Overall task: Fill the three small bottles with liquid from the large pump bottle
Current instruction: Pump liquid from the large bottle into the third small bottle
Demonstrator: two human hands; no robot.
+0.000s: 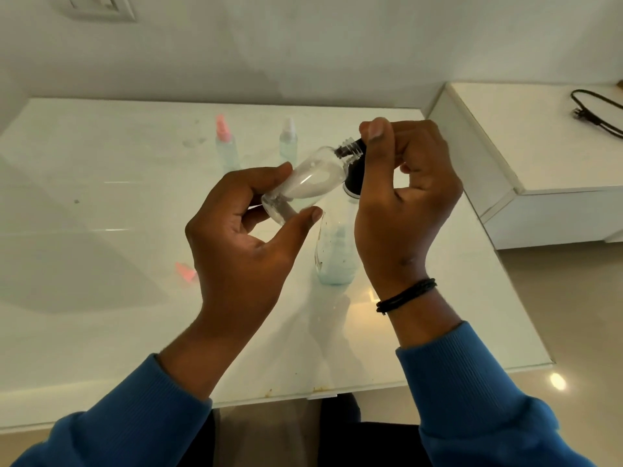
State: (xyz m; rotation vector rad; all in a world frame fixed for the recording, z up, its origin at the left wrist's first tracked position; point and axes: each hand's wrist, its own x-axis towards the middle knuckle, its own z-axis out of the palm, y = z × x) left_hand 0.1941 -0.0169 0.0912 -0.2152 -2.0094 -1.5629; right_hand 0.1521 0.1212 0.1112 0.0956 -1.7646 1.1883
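Two hands work above a white glass-topped table (101, 203), largest thing in view, with a white side cabinet (539, 156) at three o'clock carrying a black cable (596, 112). At the centre stands the large pump bottle (335, 251), clear with a pale blue remnant at its base, its black pump head (354, 176) partly hidden behind the right hand (404, 197), whose fingers are curled round the pump top, thumb up. The left hand (242, 224) pinches a small clear bottle (303, 183) between thumb and fingers, tilted with its threaded open neck pointing toward one o'clock, up against the pump spout; whitish liquid lies inside. At twelve o'clock, further back on the table, stand two more small bottles just apart: a pink-capped bottle (226, 146) and a white-capped bottle (288, 143). At eight o'clock from the pump bottle lies a loose pink cap (185, 272). A black wristband (404, 296) circles the right wrist.
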